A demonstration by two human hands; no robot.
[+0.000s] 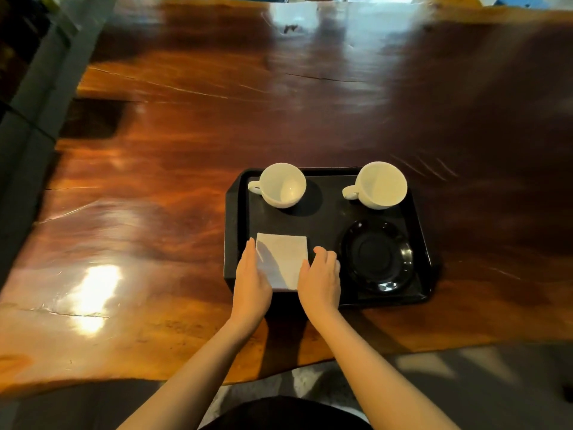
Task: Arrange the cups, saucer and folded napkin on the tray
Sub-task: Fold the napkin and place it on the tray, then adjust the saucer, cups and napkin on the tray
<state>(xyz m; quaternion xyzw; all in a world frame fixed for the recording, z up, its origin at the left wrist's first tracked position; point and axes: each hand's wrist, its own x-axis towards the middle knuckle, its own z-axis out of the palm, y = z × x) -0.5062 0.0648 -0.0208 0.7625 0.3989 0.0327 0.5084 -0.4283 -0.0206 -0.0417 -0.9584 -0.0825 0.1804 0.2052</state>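
A black tray (235, 218) lies on the wooden table near its front edge. Two empty white cups stand at its back: the left cup (282, 185) and the right cup (380, 185), both handles pointing left. A black saucer (376, 255) rests at the tray's front right. A folded white napkin (283, 260) lies flat at the front left. My left hand (251, 279) rests against the napkin's left edge, and my right hand (321, 279) lies on its right edge. Both hands are flat with fingers together, pressing rather than gripping.
The glossy wooden table (186, 150) stretches far to the left and back. Its uneven front edge runs just below the tray. A grey ledge (37, 97) runs along the left side, and grey floor (465, 383) shows at the bottom right.
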